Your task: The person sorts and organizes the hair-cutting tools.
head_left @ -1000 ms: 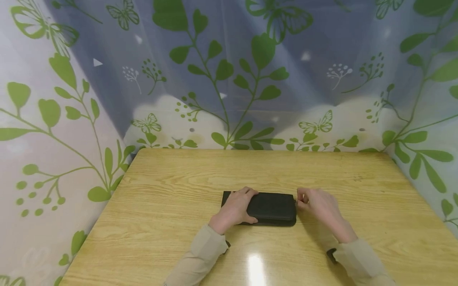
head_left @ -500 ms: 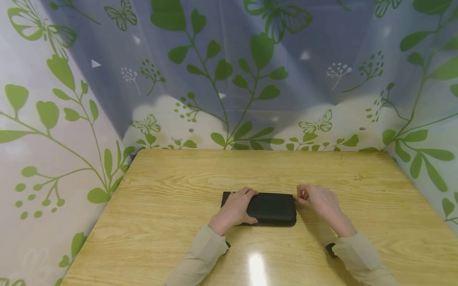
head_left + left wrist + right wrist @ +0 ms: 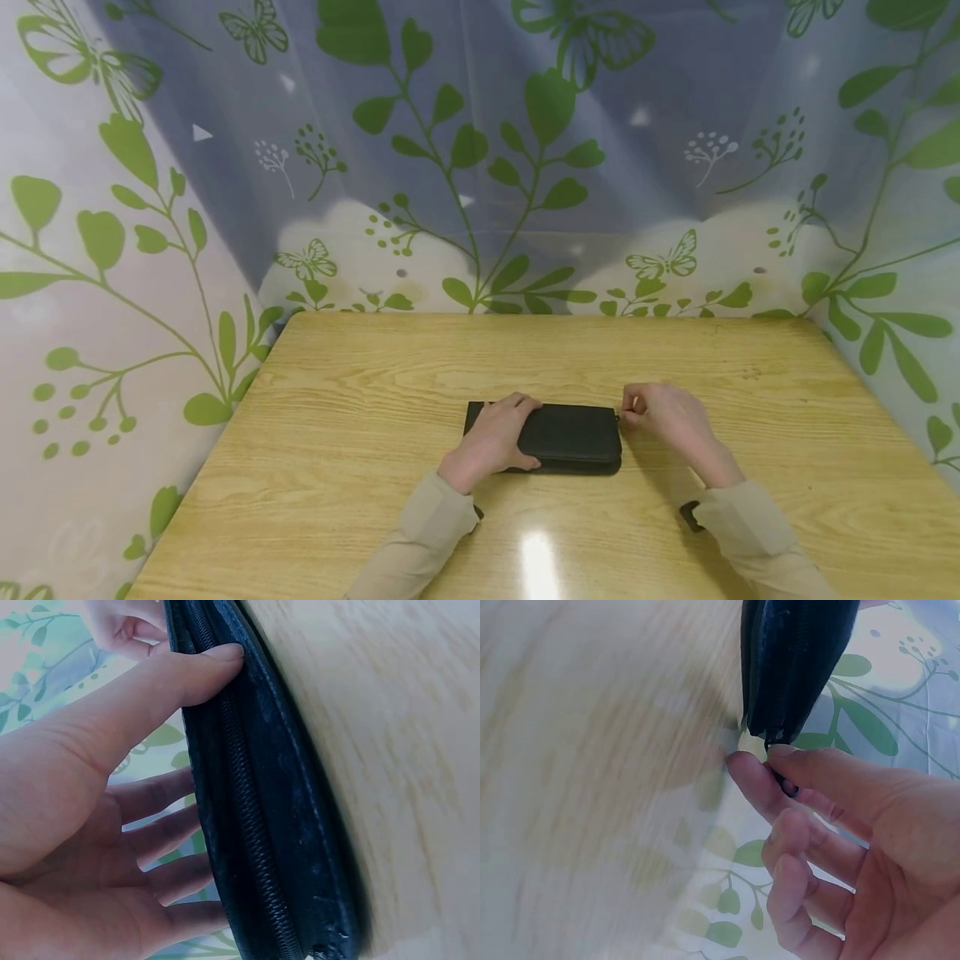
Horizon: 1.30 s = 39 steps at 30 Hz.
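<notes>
A black zip wallet [image 3: 570, 433] lies flat on the wooden table, its long side running left to right. My left hand [image 3: 491, 437] holds its left part, fingers spread over the top and the thumb [image 3: 214, 671] against the front side across the zipper [image 3: 251, 802]. At the wallet's right end, my right hand [image 3: 671, 423] pinches a small dark zipper pull [image 3: 787, 786] between thumb and index finger. The other right fingers [image 3: 791, 877] are loosely curled. In the left wrist view the zipper's teeth are meshed along the visible side. The wallet's left end is partly hidden under my left hand.
The wood-grain table [image 3: 360, 358] extends around the wallet on all sides. Behind it and at both sides hangs a curtain [image 3: 480, 167] printed with green leaves and butterflies. A bright light reflection lies on the table in front of the wallet.
My right hand has shifted slightly up and away from me at the wallet's right end, still pinching the pull. The left hand and the wallet have stayed in place.
</notes>
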Each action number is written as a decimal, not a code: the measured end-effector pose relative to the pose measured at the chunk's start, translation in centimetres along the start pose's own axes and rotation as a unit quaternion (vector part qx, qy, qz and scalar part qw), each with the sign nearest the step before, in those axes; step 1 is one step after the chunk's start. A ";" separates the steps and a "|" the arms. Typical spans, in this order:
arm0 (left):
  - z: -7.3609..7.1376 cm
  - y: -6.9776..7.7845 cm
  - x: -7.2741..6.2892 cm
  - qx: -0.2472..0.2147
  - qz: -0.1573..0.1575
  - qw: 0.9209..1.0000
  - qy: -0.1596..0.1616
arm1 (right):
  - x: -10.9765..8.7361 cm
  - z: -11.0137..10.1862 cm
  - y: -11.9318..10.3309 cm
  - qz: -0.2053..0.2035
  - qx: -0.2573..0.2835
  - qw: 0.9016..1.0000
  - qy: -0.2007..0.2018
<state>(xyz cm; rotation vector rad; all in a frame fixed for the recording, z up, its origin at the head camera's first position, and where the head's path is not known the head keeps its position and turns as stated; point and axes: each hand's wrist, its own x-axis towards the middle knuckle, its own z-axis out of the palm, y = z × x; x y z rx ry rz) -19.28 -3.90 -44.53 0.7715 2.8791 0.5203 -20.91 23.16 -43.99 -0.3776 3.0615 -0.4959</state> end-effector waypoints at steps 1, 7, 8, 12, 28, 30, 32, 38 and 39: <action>0.0 0.0 0.0 0.000 0.000 1.000 0.000 | 0.0 -0.1 0.0 0.001 0.000 1.000 -0.002; 0.1 0.0 0.1 0.000 0.001 1.000 0.001 | 0.1 -0.1 0.3 0.018 0.008 1.000 -0.017; 0.2 0.0 0.1 0.001 0.002 1.000 0.002 | 0.1 -0.1 0.4 0.020 0.010 1.000 -0.019; 0.1 0.0 0.1 0.004 0.003 1.000 0.004 | 0.1 -0.1 0.7 0.028 0.012 0.999 -0.029; 0.3 -0.2 0.2 0.005 -0.001 1.000 0.000 | 0.0 0.0 0.6 0.041 0.017 0.999 -0.026; 0.3 -0.2 0.1 0.005 0.004 1.000 0.001 | -0.1 0.1 0.6 0.037 0.018 0.999 -0.026; 0.2 -0.3 0.0 0.002 0.009 1.000 -0.001 | -0.2 0.1 0.6 0.030 0.017 0.999 -0.028; -0.1 -0.8 -0.6 -0.044 0.019 0.998 -0.030 | -0.3 0.3 0.6 0.027 0.018 0.999 -0.036; -0.1 -0.9 -0.7 -0.048 0.021 0.998 -0.032 | -0.3 0.3 0.5 0.029 0.018 0.999 -0.036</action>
